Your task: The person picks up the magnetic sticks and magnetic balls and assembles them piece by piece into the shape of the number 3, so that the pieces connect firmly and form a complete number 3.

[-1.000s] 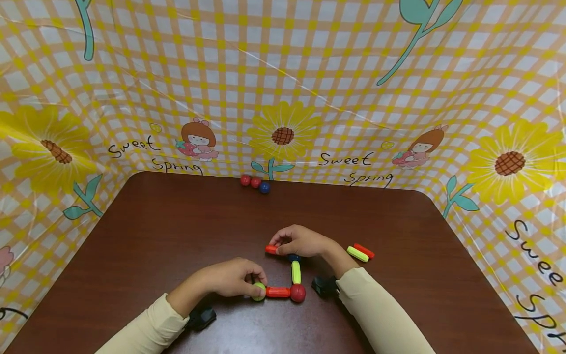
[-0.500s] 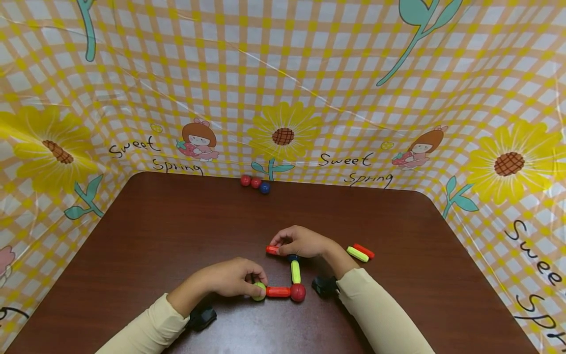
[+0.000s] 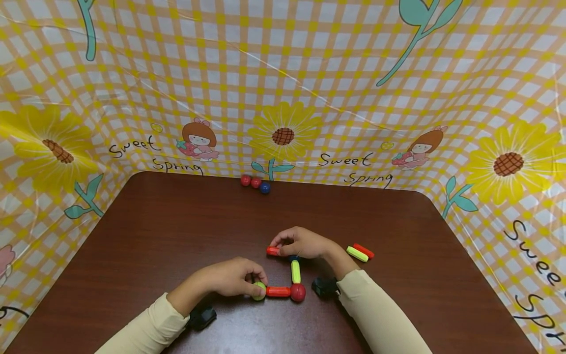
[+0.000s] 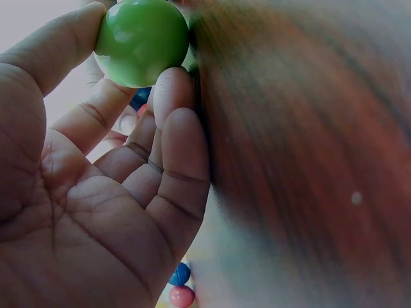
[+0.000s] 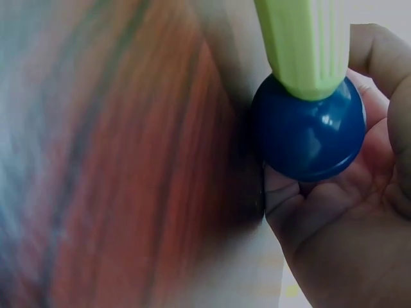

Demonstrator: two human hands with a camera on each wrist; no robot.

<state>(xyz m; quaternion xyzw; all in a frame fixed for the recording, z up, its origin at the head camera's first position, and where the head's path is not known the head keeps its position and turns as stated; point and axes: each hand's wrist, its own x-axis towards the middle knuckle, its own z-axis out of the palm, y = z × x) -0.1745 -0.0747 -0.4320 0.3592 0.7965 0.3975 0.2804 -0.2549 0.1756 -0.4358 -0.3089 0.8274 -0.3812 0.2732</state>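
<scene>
My left hand [image 3: 232,278] grips a green ball [image 4: 142,43] between thumb and fingers, low on the table. From that ball a red magnetic rod [image 3: 278,292] runs right to a red ball [image 3: 298,293]. A yellow-green rod [image 3: 296,272] leads from the red ball away to a blue ball [image 5: 309,131], partly covered by my right hand in the head view. My right hand [image 3: 302,243] pinches a second red rod [image 3: 272,250], which sticks out to the left of its fingertips. Its inner end is hidden by the hand.
Two red balls [image 3: 245,180] and a blue ball [image 3: 264,188] rest in a row at the table's back edge. Right of my right hand, a yellow-green rod [image 3: 357,253] and a red rod [image 3: 364,250] lie side by side. Patterned cloth [image 3: 283,73] surrounds the brown table [image 3: 185,216].
The right hand and its red rod have shifted very slightly toward me and to the right. The left hand keeps its place on the green ball.
</scene>
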